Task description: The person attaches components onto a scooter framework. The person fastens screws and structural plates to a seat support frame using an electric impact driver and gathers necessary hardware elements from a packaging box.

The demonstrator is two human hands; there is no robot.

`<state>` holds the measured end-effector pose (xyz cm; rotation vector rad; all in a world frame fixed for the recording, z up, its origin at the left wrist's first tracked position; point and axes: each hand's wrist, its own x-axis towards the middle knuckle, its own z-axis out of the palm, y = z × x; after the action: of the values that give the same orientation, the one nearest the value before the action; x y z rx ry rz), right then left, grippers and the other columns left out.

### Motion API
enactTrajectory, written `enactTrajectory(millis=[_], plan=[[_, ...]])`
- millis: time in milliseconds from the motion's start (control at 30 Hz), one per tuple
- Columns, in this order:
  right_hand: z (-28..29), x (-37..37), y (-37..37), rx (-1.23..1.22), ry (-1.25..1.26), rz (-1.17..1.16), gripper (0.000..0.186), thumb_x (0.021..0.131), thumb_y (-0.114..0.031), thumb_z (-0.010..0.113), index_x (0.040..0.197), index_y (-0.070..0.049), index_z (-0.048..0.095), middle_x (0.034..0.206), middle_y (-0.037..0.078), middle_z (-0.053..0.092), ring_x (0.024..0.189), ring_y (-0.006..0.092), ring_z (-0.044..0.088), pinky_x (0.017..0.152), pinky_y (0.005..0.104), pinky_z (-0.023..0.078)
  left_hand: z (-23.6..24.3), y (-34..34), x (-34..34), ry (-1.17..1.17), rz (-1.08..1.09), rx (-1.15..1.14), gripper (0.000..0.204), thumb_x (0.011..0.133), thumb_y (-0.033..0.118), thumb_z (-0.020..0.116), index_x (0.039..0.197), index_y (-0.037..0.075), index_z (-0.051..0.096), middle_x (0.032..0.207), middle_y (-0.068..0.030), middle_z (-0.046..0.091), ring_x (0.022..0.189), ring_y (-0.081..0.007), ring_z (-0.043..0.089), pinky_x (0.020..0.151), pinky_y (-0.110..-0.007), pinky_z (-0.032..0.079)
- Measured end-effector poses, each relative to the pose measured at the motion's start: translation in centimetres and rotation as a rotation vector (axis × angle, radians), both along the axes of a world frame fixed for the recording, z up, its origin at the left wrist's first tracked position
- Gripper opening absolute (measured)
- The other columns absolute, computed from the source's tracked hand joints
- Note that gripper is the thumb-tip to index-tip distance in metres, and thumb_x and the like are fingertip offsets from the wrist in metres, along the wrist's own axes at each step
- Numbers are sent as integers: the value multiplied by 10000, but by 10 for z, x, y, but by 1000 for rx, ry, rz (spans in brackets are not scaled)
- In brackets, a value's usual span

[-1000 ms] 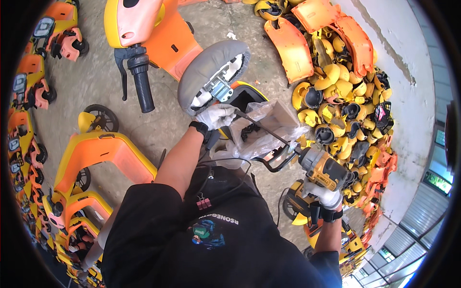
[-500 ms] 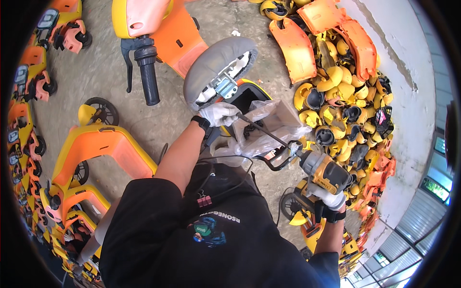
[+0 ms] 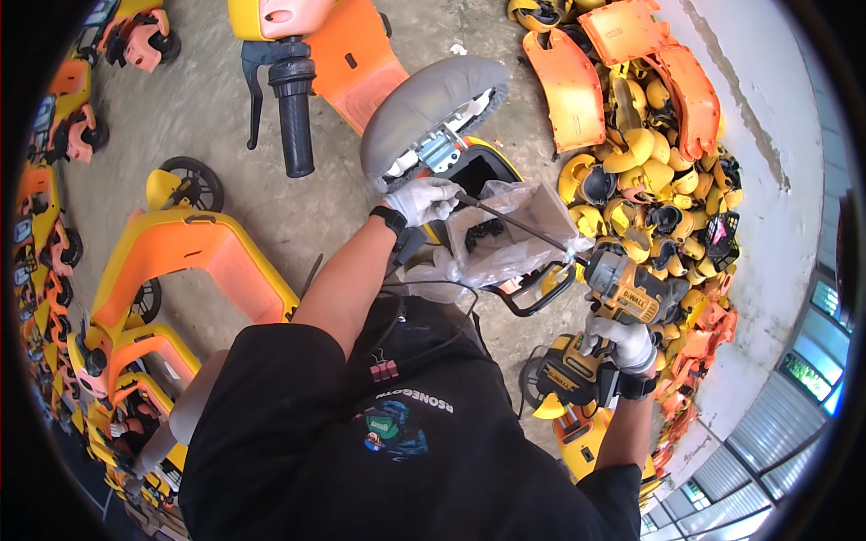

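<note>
Pinched together, the white-gloved left hand's point(image 3: 426, 200) fingers hide what meets the long dark metal bit's point(image 3: 519, 231) tip. The white-gloved right hand point(image 3: 622, 343) clamps the yellow-and-black power drill's point(image 3: 625, 290) handle. Both arms extend forward; the bit crosses above a plastic-lined cardboard box point(image 3: 552, 215).

Left hand point(image 3: 422, 200) — gloved, pinching, forearm point(image 3: 354, 279) extended forward | right hand point(image 3: 622, 343) — gloved, gripping, out wide
</note>
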<state>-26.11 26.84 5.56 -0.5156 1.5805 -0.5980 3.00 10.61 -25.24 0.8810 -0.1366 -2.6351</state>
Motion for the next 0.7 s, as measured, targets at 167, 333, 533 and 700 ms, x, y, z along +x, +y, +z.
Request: enactTrajectory(millis=[167, 333, 533, 700], plan=[[-4, 30, -24, -110, 162, 196, 269, 759, -18, 670, 1009, 13, 575, 775, 70, 631, 578, 168, 630, 526, 273, 510, -32, 21, -21, 126, 364, 374, 194, 963, 216, 574, 965, 23, 600, 708, -40, 545, 556, -94, 488, 476, -206, 412], [-16, 64, -69, -130, 256, 411, 364, 771, -63, 650, 1104, 30, 534, 887, 92, 643, 657, 152, 644, 576, 269, 530, -60, 22, -38, 60, 544, 478, 190, 964, 221, 572, 908, 42, 602, 735, -47, 578, 553, -120, 490, 518, -229, 464], [-53, 76, -85, -229, 369, 552, 424, 722, -76, 731, 1106, 18, 577, 1023, 128, 673, 926, 191, 661, 828, 311, 519, -66, 14, -51, -217, 601, 525, 189, 985, 194, 515, 901, 61, 619, 817, -52, 646, 687, -164, 590, 672, -293, 550], [-67, 80, -93, -254, 414, 684, 375, 736, -58, 695, 1088, 18, 589, 1022, 135, 671, 940, 231, 650, 839, 320, 505, -90, 10, -53, -190, 619, 457, 142, 979, 140, 501, 934, 82, 623, 871, -39, 670, 825, -165, 652, 732, -320, 558]])
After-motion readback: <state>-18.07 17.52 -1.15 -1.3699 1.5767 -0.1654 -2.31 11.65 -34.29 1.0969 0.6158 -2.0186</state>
